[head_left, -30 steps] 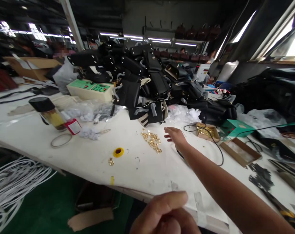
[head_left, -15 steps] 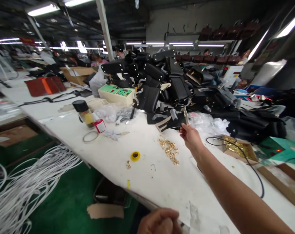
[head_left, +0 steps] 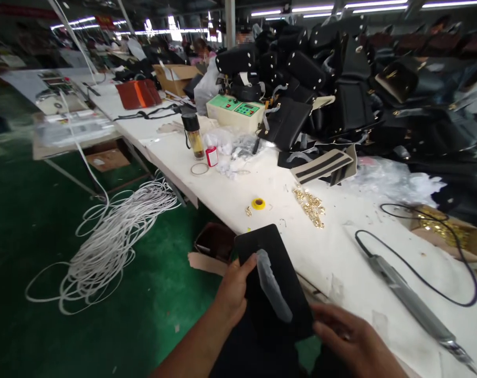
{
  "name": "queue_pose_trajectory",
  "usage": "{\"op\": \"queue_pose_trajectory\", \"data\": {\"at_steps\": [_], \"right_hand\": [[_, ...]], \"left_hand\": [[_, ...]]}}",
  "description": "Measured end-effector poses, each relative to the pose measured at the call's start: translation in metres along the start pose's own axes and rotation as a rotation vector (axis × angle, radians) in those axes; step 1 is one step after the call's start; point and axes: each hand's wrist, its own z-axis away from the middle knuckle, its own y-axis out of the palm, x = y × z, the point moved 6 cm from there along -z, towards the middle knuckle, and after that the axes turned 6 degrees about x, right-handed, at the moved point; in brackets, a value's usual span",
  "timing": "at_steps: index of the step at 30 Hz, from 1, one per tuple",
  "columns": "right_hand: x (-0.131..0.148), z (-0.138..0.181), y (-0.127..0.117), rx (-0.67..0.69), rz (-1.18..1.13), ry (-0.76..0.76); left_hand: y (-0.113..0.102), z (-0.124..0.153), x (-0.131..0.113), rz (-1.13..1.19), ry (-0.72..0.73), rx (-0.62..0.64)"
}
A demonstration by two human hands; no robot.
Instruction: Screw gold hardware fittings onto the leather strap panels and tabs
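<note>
Both hands hold a flat black leather panel [head_left: 275, 283] near the front edge of the white table [head_left: 340, 252]. A grey translucent strip runs down the panel's middle. My left hand [head_left: 232, 289] grips the panel's left edge, thumb on top. My right hand [head_left: 350, 341] holds its lower right corner with curled fingers. A small heap of gold metal fittings [head_left: 311, 202] lies on the table beyond the panel, with a yellow tape roll [head_left: 257, 203] to its left.
A large pile of black bags [head_left: 352, 89] fills the table's back. A green-topped control box [head_left: 236, 110], a dark-capped jar [head_left: 193, 135], a corded tool [head_left: 411, 302] and a box of gold parts [head_left: 446, 231] stand around. White cord [head_left: 116, 236] lies coiled on the green floor.
My right hand drew back from the bag pile with a black panel. My left hand, earlier closed low in view, now grips that panel. The view swung left and down.
</note>
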Motion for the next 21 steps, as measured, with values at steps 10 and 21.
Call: {"op": "queue_pose_trajectory", "data": {"at_steps": [10,21], "right_hand": [[0.138,-0.178,0.037,-0.186,0.599,-0.519],[0.141,-0.244,0.076,-0.01,0.841,-0.513]], "left_hand": [[-0.049,0.044,0.001,-0.188,0.075,-0.082],[-0.05,0.049,0.003,-0.163,0.026,-0.082]]}}
